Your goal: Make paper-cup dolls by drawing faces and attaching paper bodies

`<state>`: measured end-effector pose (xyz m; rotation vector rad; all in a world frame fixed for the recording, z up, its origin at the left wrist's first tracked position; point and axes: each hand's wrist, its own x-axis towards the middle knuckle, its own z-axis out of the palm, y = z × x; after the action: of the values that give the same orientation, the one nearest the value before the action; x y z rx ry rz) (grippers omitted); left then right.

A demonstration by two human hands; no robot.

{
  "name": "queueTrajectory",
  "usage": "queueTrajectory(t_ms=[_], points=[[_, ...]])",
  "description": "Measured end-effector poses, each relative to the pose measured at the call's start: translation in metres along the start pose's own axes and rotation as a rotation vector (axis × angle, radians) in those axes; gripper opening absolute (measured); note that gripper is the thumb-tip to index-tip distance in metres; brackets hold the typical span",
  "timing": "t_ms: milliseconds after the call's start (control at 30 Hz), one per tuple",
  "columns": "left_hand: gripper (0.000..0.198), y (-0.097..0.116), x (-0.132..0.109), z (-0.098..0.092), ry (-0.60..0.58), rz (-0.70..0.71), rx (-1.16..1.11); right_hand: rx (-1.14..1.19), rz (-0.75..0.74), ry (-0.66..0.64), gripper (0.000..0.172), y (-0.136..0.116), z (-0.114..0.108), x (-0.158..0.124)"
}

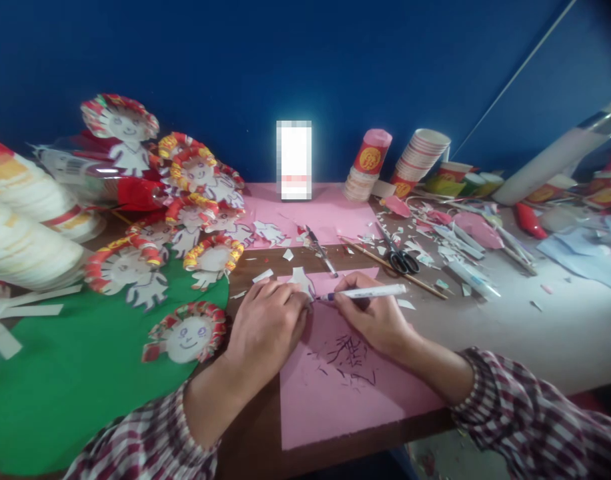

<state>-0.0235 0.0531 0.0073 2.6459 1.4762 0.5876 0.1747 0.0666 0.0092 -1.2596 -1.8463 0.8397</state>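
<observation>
While the left hand [270, 321], its grip pressed together, holds the white paper cutout [300, 278] on the pink sheet [335, 407] near the surface's [490, 333] front edge, the right hand [374, 320] pinches a pen [368, 292], which lies crosswise with its tip at the cutout's right side.

Pixelated upright card [294, 160]: content unreadable. The left hand [268, 323], by its grip, covers most of the white paper cut-out [301, 279]. Tip of pen [365, 292] too small to resolve. Frame edge crops the plate stacks [25, 220]. On the pink sheet [335, 413], scribbles [348, 353] illegible.

head view — close, down onto table [535, 333]
</observation>
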Motion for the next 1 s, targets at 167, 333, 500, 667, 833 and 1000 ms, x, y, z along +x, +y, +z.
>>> queueTrajectory(t_ms=[167, 333, 500, 667, 833, 1000], points=[[0.016, -0.0002, 0.0007, -0.0006, -0.004, -0.007, -0.029, -0.003, -0.089, -0.062, 0.004, -0.0037, -0.0001, 0.0006], [0.015, 0.0006, 0.0011, -0.0012, -0.006, -0.012, -0.030, -0.041, -0.110, -0.071, 0.005, -0.0047, -0.0001, 0.0011], [0.016, 0.0001, 0.0004, -0.0006, -0.006, -0.014, -0.031, -0.021, -0.110, -0.089, 0.005, -0.0021, 0.0007, 0.0013], [0.015, -0.0004, 0.0003, -0.0005, -0.021, -0.029, -0.031, -0.005, -0.129, -0.093, 0.007, -0.0028, 0.0007, 0.0012], [0.016, -0.0007, 0.0002, 0.0000, -0.020, -0.024, -0.024, 0.004, -0.126, -0.103, 0.008, -0.0060, -0.0001, 0.0022], [0.017, 0.0001, 0.0002, -0.0008, -0.019, -0.023, -0.024, -0.033, -0.083, -0.075, 0.005, -0.0025, -0.0003, 0.0013]])
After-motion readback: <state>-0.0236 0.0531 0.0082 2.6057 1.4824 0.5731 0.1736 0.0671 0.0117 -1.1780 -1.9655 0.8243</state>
